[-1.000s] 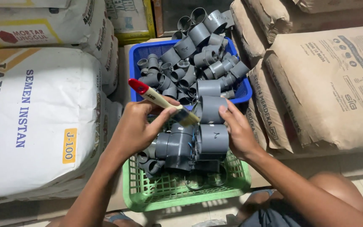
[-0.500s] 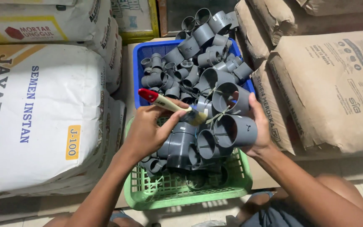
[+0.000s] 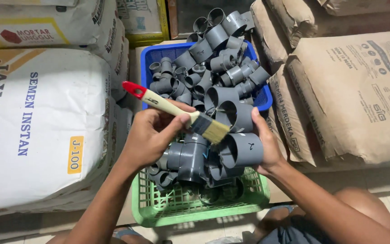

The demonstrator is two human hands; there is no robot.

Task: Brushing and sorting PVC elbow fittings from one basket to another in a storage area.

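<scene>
The paintbrush has a glossy red tip on its handle, a pale cream-yellow wooden shaft, a dark band at the ferrule and straw-coloured bristles. The pipe fittings are a uniform matte grey, darker inside their openings. More grey fittings fill the blue basket, whose walls are a perforated grid of bright blue. The green basket is light green with an open lattice pattern. The white sack is off-white with an orange-tan diagonal band, dark blue and red lettering and a small yellow label. The brown sacks are plain kraft tan with dark grey print.
</scene>
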